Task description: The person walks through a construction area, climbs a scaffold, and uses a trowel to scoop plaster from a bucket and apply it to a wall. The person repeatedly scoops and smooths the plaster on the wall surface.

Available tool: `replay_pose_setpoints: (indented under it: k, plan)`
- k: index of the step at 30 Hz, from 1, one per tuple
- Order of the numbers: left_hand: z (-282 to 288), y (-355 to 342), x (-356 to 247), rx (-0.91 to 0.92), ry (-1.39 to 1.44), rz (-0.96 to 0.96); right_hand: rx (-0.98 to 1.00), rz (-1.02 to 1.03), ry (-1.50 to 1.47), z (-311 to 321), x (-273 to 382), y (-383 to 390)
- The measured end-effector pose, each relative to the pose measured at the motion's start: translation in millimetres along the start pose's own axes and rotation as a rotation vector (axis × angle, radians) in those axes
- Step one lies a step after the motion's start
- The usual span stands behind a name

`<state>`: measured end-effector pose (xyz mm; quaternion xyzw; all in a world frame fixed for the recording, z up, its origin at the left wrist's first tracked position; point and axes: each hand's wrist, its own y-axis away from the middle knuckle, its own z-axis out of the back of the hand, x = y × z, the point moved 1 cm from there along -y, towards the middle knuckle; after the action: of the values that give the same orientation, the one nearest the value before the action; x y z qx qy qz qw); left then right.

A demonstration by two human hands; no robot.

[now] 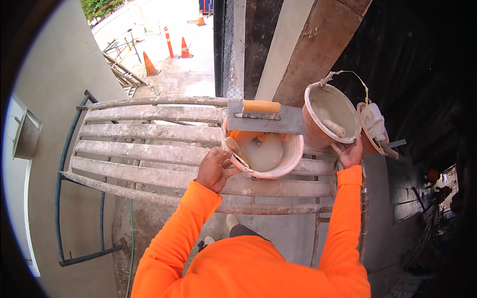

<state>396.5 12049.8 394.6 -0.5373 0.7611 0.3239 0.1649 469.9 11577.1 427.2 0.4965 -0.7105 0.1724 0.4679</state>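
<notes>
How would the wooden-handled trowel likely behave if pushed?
The trowel would probably slide or tip, since it lies across the open front bucket. Its straight metal blade looks stiff; the raised wooden handle should be easy to grip.

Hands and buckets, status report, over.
Left hand at left rim of nearest bucket. Right hand at near rim of adjacent bucket. Trowel across nearest bucket's far side, partly covering opening.

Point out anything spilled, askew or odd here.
Pale residue patchily crusts the long grey slatted platform, suggesting old spills. The flat rectangular steel trowel perches across the round pinkish-white bucket, where it might slip.
</notes>
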Motion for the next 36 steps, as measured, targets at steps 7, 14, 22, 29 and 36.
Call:
replay_pose_setpoints:
  k: [7, 14, 22, 29, 36]
  plan:
    - [25, 27, -19, -0.087, -0.011, -0.063, 0.014, 0.014, 0.072, 1, 0, 1]
    - [62, 60, -49, -0.143, -0.068, -0.152, -0.21, 0.566, 0.758, 4, 0, -1]
    - [96, 91, -75, -0.257, -0.041, -0.228, -0.202, 1.055, 1.198, -50, 14, -16]
    - [109, 103, -82, -0.328, -0.008, -0.355, 0.206, 1.005, 1.206, -132, 55, -23]
    - [116, 101, -75, -0.314, -0.038, -0.389, 0.117, 0.832, 0.911, -180, 84, -8]
